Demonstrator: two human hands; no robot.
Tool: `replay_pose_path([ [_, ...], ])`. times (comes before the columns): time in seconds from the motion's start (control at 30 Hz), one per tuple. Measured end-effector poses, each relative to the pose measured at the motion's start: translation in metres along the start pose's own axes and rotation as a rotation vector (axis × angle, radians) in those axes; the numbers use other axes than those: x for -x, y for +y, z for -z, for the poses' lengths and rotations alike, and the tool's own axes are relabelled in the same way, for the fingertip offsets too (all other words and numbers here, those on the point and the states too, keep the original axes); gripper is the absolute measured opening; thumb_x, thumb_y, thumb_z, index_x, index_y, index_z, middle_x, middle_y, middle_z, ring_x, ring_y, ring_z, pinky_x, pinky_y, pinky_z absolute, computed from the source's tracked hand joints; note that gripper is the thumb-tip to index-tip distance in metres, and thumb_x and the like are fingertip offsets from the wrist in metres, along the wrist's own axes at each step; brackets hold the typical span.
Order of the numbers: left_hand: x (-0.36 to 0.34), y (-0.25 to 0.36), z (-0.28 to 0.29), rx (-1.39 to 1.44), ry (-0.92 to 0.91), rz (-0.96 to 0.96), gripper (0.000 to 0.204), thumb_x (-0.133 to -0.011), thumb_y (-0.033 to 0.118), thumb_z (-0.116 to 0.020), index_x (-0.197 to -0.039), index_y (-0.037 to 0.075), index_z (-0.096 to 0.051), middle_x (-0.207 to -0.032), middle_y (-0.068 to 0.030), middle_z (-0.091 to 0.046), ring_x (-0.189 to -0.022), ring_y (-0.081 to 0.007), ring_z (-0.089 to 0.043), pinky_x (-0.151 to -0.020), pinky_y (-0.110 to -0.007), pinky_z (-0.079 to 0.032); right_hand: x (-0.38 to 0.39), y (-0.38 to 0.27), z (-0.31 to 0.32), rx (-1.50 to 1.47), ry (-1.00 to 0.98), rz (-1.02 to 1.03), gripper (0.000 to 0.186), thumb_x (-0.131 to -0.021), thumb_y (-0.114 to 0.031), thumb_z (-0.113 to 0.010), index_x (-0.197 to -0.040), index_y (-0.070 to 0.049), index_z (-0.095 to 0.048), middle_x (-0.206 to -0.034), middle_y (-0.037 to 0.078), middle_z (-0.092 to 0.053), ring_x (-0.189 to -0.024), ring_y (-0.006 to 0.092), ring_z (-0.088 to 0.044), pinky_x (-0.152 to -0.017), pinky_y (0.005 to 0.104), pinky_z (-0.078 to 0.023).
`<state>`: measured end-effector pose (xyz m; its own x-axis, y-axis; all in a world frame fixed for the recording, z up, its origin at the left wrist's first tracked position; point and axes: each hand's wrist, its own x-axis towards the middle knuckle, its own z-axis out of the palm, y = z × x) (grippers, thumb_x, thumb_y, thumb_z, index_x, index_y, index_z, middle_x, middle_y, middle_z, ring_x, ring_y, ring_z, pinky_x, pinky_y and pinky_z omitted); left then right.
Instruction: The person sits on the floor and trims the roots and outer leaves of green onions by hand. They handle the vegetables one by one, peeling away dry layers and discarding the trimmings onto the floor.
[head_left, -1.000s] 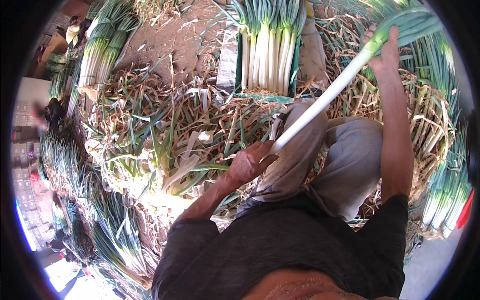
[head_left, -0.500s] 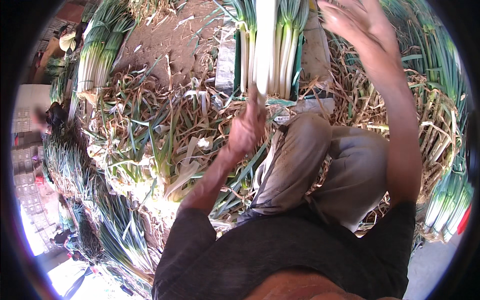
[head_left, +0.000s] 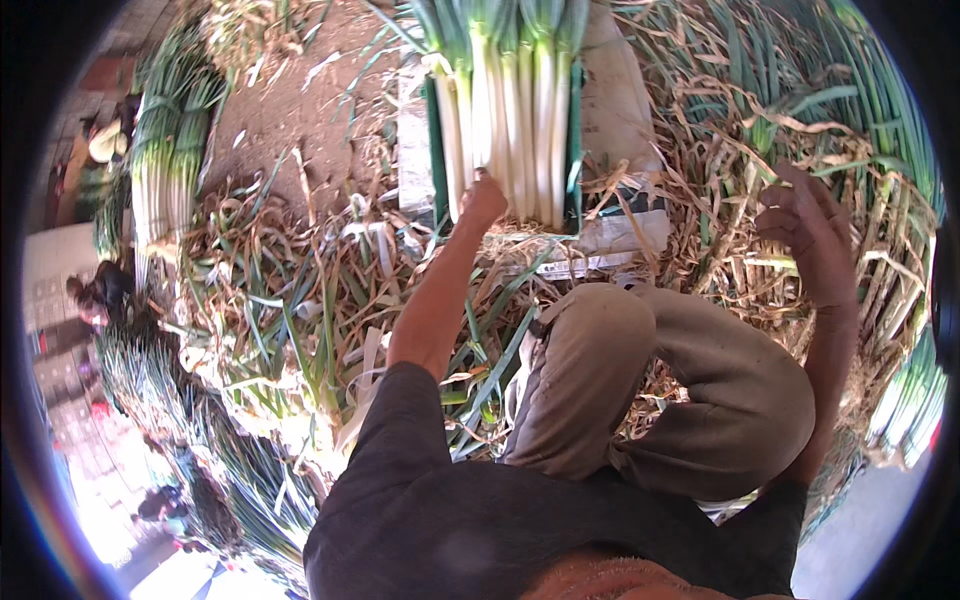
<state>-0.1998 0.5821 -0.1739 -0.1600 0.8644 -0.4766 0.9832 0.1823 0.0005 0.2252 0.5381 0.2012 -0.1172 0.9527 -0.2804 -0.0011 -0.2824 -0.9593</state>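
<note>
A green crate (head_left: 575,150) at top centre holds upright-looking rows of white-stemmed leeks (head_left: 515,120) with green tops. My left hand (head_left: 484,198) reaches to the lower part of the crate, its fingers closed round a white leek stem among the others. At the right, my right hand (head_left: 805,215) is open, fingers apart and slightly bent, over a pile of untrimmed leeks (head_left: 850,130) with dry brown leaves.
Bundled leeks (head_left: 170,170) lie at upper left and along both rims. Leaf scraps (head_left: 270,280) cover the ground before my bent knee (head_left: 590,350); bare soil (head_left: 270,120) shows beyond. Other people (head_left: 110,285) are at the far left rim.
The long leek held diagonally in both hands a second ago went into the crate. My left hand moved up to the crate; my right hand let go and moved down-right to the pile.
</note>
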Motion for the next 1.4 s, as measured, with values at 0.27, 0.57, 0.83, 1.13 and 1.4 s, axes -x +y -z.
replay_pose_path([
  [0.27, 0.001, -0.022, 0.050, 0.050, -0.072, -0.012, 0.047, -0.074, 0.020, -0.057, -0.111, -0.007, -0.050, -0.099, -0.0247, -0.061, -0.093, -0.0357, -0.060, -0.083, -0.043, -0.047, 0.008, 0.243, 0.049, 0.218, 0.220, -0.415, 0.032, -0.083, -0.027, -0.060, -0.098, 0.002, -0.058, -0.081, 0.009, -0.064, -0.069, 0.0182, -0.062, -0.057, 0.0307, -0.050],
  [0.57, 0.157, 0.026, 0.094, 0.216, 0.430, -0.270, 0.039, -0.077, 0.000, -0.050, -0.116, -0.004, -0.049, -0.106, -0.0215, -0.056, -0.099, -0.0341, -0.054, -0.088, -0.041, -0.043, 0.002, 0.346, 0.084, 0.389, 0.542, -0.295, 0.029, -0.077, -0.023, -0.055, -0.086, 0.004, -0.061, -0.069, 0.017, -0.061, -0.063, 0.0244, -0.061, -0.060, 0.0362, -0.047],
  [0.83, 0.291, 0.015, 0.055, 0.817, 0.068, -0.269, 0.036, -0.073, 0.007, -0.065, -0.105, -0.003, -0.052, -0.091, -0.0177, -0.058, -0.081, -0.0334, -0.058, -0.072, -0.038, -0.047, -0.039, 0.385, 0.064, 0.785, 0.507, -0.154, 0.035, -0.072, -0.023, -0.065, -0.093, 0.005, -0.057, -0.082, 0.026, -0.060, -0.080, 0.0423, -0.057, -0.071, 0.0458, -0.046],
  [1.13, 0.309, 0.014, 0.068, 0.494, 0.144, -0.320, 0.021, -0.073, 0.001, -0.057, -0.094, -0.001, -0.057, -0.084, -0.0219, -0.059, -0.079, -0.0409, -0.057, -0.068, -0.043, -0.047, 0.016, 0.292, 0.085, 0.627, 0.557, -0.492, 0.033, -0.073, -0.023, -0.054, -0.089, 0.005, -0.053, -0.081, 0.023, -0.060, -0.076, 0.0334, -0.060, -0.065, 0.0438, -0.047],
  [1.4, 0.312, 0.026, 0.106, 0.512, 0.329, -0.517, 0.015, -0.076, 0.005, -0.058, -0.090, -0.001, -0.059, -0.081, -0.0195, -0.061, -0.074, -0.0340, -0.061, -0.065, -0.041, -0.048, 0.108, 0.081, 0.090, -0.600, 0.218, -0.321, 0.029, -0.085, -0.022, -0.054, -0.096, 0.005, -0.054, -0.059, -0.005, -0.045, -0.050, 0.0075, -0.043, -0.053, 0.0279, -0.043],
])
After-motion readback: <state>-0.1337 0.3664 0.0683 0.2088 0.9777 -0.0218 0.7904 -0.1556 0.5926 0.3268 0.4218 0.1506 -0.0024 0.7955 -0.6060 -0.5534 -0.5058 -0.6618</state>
